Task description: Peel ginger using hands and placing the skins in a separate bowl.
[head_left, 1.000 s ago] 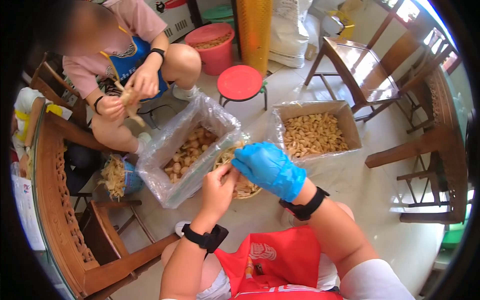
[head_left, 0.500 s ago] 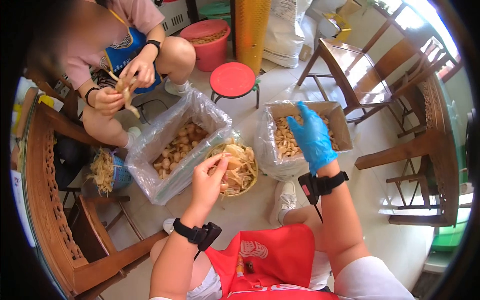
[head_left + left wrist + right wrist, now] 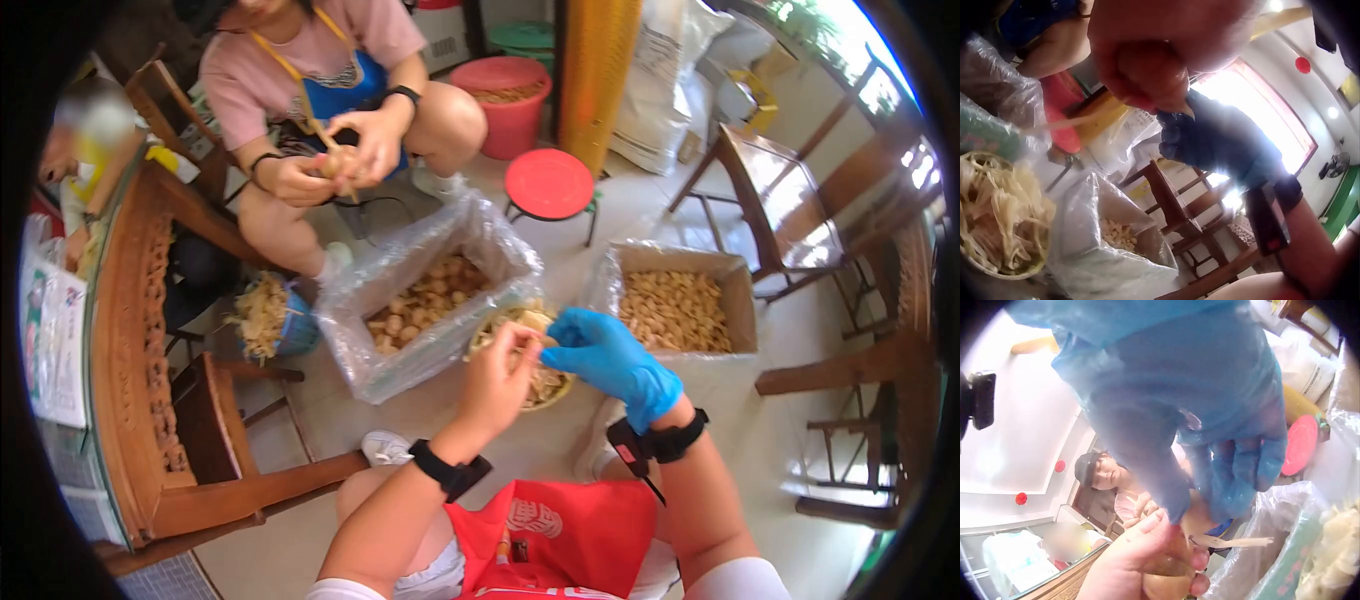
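Note:
Over the round basket (image 3: pixel 548 392) of papery peelings, my bare left hand (image 3: pixel 497 372) grips a garlic bulb (image 3: pixel 1169 584) with a dry stalk (image 3: pixel 1241 542) sticking out of it. My right hand (image 3: pixel 615 362), in a blue glove, meets it there. Its thumb and fingers pinch a pale part of the garlic (image 3: pixel 1197 515), as the right wrist view shows. The left wrist view has the pointed tip of the garlic (image 3: pixel 1184 111) between the two hands, with the rest largely covered by fingers.
Left of the basket, a plastic-lined box (image 3: pixel 345 350) holds whole bulbs; right of it another lined box (image 3: pixel 740 300) holds loose cloves. A red stool (image 3: pixel 549 184) stands behind. Across from me a seated person (image 3: pixel 300 100) handles a bulb. Wooden chairs (image 3: pixel 770 190) stand to the right.
My right hand was at the left one, then spread out over the clove box, and now is back at the garlic. The left hand keeps hold near the basket. The head view has shifted.

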{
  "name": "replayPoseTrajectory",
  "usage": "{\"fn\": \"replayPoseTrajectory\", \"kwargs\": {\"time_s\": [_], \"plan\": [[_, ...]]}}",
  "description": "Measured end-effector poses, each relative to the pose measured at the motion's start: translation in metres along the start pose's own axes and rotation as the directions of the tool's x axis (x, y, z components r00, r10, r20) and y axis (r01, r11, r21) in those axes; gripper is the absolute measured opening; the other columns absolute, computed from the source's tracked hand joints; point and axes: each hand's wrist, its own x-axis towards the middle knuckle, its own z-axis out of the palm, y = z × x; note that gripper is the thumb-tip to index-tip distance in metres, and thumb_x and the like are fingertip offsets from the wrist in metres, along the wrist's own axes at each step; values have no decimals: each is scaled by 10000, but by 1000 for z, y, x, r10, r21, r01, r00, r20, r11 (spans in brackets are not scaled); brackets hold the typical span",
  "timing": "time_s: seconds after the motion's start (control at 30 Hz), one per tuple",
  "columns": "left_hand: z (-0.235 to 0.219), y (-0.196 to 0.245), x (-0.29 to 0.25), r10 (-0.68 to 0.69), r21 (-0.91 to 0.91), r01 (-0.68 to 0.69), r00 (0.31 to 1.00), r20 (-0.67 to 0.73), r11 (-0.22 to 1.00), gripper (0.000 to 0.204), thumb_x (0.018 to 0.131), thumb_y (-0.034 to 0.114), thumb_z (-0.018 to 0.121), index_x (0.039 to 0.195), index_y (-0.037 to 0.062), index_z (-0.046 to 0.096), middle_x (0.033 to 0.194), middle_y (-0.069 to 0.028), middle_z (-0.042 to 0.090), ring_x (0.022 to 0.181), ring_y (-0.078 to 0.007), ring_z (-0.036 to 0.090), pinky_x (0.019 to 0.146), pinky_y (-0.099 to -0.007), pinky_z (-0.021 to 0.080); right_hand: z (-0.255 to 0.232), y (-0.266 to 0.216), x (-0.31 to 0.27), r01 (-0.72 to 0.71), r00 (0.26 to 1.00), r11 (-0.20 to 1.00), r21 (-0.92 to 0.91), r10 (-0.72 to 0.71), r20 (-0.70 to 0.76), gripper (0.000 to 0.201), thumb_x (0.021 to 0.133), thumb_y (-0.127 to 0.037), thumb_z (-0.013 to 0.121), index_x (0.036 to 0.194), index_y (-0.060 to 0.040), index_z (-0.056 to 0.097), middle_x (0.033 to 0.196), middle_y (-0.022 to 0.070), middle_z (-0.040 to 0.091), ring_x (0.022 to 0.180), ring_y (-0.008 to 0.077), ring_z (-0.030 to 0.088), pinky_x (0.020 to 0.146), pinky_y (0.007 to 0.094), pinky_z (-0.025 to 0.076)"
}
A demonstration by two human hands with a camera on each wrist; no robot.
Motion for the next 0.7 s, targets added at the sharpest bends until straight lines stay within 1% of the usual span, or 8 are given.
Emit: {"fn": "replayPoseTrajectory", "kwargs": {"time_s": [0.03,0.07,0.37,0.47,0.57,0.63,0.67,0.7], "plan": [[0,0,0,-57,-33,58,998,27,998,199,930,210,524,958,15,553,865,-141,654,780,-225,648,655,-315,478,-1,0,1,34,999,999,7,-34,23,271,767,-227,701,858,3,590,696,38,556,655,110,475,598,295,430],[-2,4,0,-34,-52,37,998,55,998,157,934,162,524,961,10,553,831,-53,641,757,-89,574,666,-263,462,-3,-2,0,-26,998,1000,-1,26,49,272,771,-225,702,862,6,593,707,28,559,664,99,484,607,279,434],[-11,15,0,180,258,-179,983,19,949,135,927,160,519,956,35,562,854,-112,653,738,-242,637,625,-315,475,6,-7,0,-113,992,978,173,101,80,215,796,-169,692,888,13,624,739,-15,572,676,57,486,609,228,428],[-11,17,-1,107,205,-104,994,-4,973,129,927,151,519,964,35,559,835,-95,657,691,-199,622,601,-304,463,11,-11,-3,-123,992,980,154,116,49,231,801,-188,686,877,19,617,743,-23,575,674,55,475,596,245,427],[-13,15,-1,-10,59,7,999,53,998,132,931,154,521,961,30,554,814,-70,660,658,-131,588,584,-272,447,12,-8,-2,-84,994,996,10,83,71,256,824,-228,639,860,20,589,693,39,567,645,95,469,577,300,424],[-10,8,0,-20,-68,24,998,62,997,124,941,151,518,941,31,548,840,-27,653,687,-55,546,574,-219,434,15,-7,-2,102,993,979,-179,-90,75,287,849,-267,568,844,19,536,669,158,537,605,232,499,584,369,420],[-7,0,0,11,-98,-6,998,56,995,121,941,146,518,943,29,547,842,-28,651,682,-51,540,572,-213,436,18,-10,-3,122,992,967,-222,-111,62,294,863,-279,519,844,14,501,706,243,510,645,384,501,609,421,418],[-6,-1,3,45,-127,-39,998,43,991,118,941,142,519,945,28,545,845,-28,649,676,-48,533,569,-207,437,18,-12,-4,100,995,969,-228,-93,40,294,863,-279,519,844,14,501,706,243,510,645,384,501,609,421,418]]}}
